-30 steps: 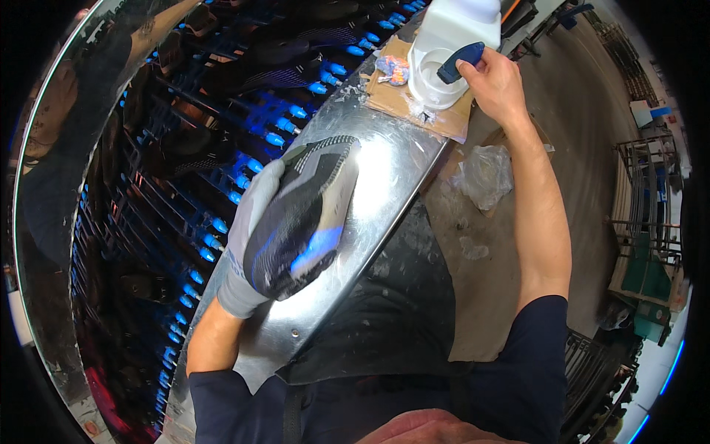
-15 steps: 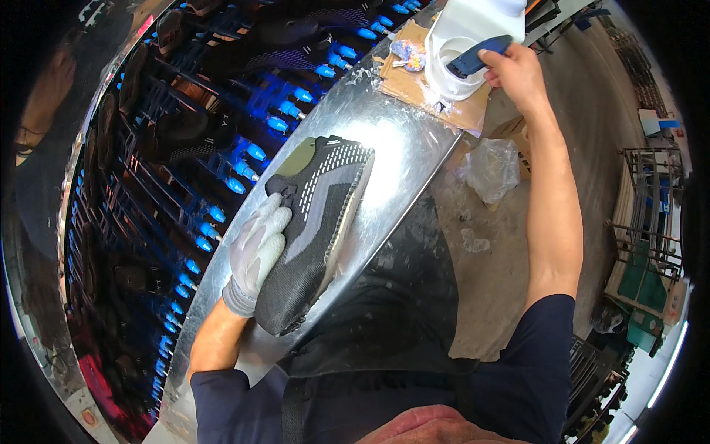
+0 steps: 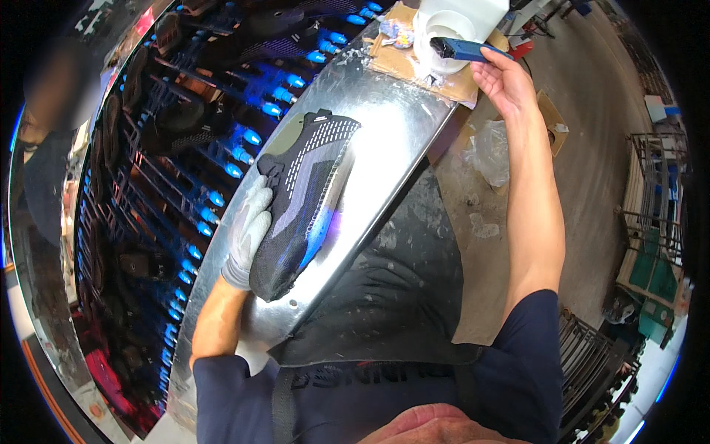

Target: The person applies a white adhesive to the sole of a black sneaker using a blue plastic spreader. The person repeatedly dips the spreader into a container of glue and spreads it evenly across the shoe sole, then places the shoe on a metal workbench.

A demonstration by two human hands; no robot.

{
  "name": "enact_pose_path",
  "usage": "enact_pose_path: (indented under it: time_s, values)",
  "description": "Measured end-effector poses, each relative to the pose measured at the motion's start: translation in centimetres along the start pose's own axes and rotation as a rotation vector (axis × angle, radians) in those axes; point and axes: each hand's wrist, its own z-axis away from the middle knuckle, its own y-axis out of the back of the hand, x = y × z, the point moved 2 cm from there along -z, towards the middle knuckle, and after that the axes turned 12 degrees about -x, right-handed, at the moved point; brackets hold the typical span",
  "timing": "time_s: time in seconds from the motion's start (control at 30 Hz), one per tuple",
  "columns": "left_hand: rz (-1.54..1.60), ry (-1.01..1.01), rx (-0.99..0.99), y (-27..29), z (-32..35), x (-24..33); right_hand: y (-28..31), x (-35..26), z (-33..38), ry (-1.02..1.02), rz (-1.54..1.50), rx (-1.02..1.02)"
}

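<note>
My left hand (image 3: 248, 237), in a grey-white glove, is closed round the left side of a black knit shoe upper (image 3: 302, 194). The upper has grey side panels, white dashes and an olive lining at the heel; its toe points towards me. My bare right hand (image 3: 507, 87) pinches the blue handle of a brush (image 3: 467, 49) between thumb and fingers. The brush's dark bristle end is over the mouth of a white pot (image 3: 449, 29) at the far end of the metal table (image 3: 384, 122). Blue light falls on the upper's lower right edge.
Left of the table runs a dark rack (image 3: 185, 155) with blue-tipped rods and more black shoes. Cardboard (image 3: 392, 59) lies under the white pot, beside a crumpled colourful wad (image 3: 397, 33). A clear plastic bag (image 3: 490, 152) rests on the floor. Another person (image 3: 55, 155) stands beyond the rack.
The brush has swung to nearly level, its bristle end now at the pot's mouth. My right hand has turned with its palm more open to view. My left hand still holds the shoe upper.
</note>
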Motion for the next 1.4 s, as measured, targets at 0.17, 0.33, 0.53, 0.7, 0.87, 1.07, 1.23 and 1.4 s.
enact_pose_path:
  time_s: [0.17, 0.33, 0.53, 0.7, 0.87, 1.07, 1.23, 1.4]
  values:
    - [-0.015, -0.049, -0.061, 0.9, -0.5, 0.1, 2.6, 1.7, 2.6, 0.081, -0.224, -0.168]
    - [0.078, 0.097, -0.097, 1.2, -0.2, 0.6, -4.3, 7.1, 9.6, 0.016, -0.287, -0.298]
    - [0.397, 0.509, -0.204, 1.5, 2.5, -0.3, -10.8, 12.6, 15.5, 0.183, -0.315, -0.187]
    - [0.538, 0.578, -0.188, 1.6, 0.0, 0.7, -11.4, 13.1, 17.0, 0.311, -0.005, -0.138]
    - [0.325, 0.416, -0.206, 1.2, 2.5, -0.2, -8.9, 9.5, 12.5, 0.226, 0.08, -0.24]
    - [0.465, 0.534, -0.223, 1.5, 1.4, 0.1, -9.1, 9.1, 11.9, 0.211, 0.129, -0.286]
    - [0.48, 0.5, -0.222, 1.3, 1.6, -0.1, -10.6, 8.8, 14.4, 0.427, 0.269, -0.312]
    - [0.318, 0.405, -0.219, 0.9, 2.7, -0.8, -12.4, 7.9, 16.4, 0.693, 0.565, -0.286]
